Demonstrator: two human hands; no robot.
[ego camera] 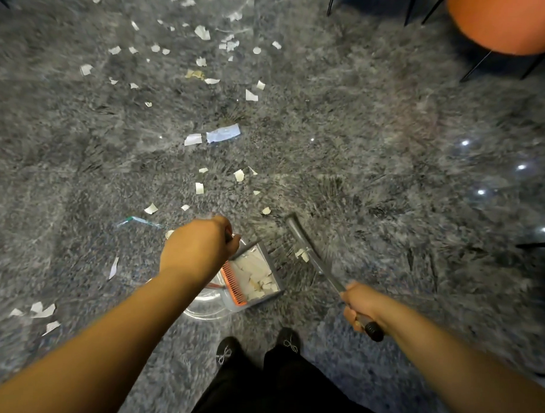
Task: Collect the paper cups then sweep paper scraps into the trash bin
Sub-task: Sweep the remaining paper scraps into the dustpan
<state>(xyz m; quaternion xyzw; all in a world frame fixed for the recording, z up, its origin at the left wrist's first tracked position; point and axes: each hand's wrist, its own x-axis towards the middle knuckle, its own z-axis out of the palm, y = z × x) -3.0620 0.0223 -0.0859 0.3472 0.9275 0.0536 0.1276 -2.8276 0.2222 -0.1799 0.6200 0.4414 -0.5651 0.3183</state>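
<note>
Lower centre of the frame: left hand point(198, 247) curled round the dustpan point(256, 275) handle, pan tilted and holding white scraps beside an orange comb edge. Lower right: right hand point(362, 303) gripping the broom handle point(315, 257) — blurred, slanting toward the frame's centre. Paper scraps point(203, 32) strewn over grey carpet point(376, 123), thickest upper left — a few at lower left.

Shaggy grey carpet point(360, 123), rough and matt. Torn white paper scraps point(203, 32). Smooth grey plastic dustpan point(270, 269), orange plastic comb point(233, 285). Glossy clear bin point(204, 310).
</note>
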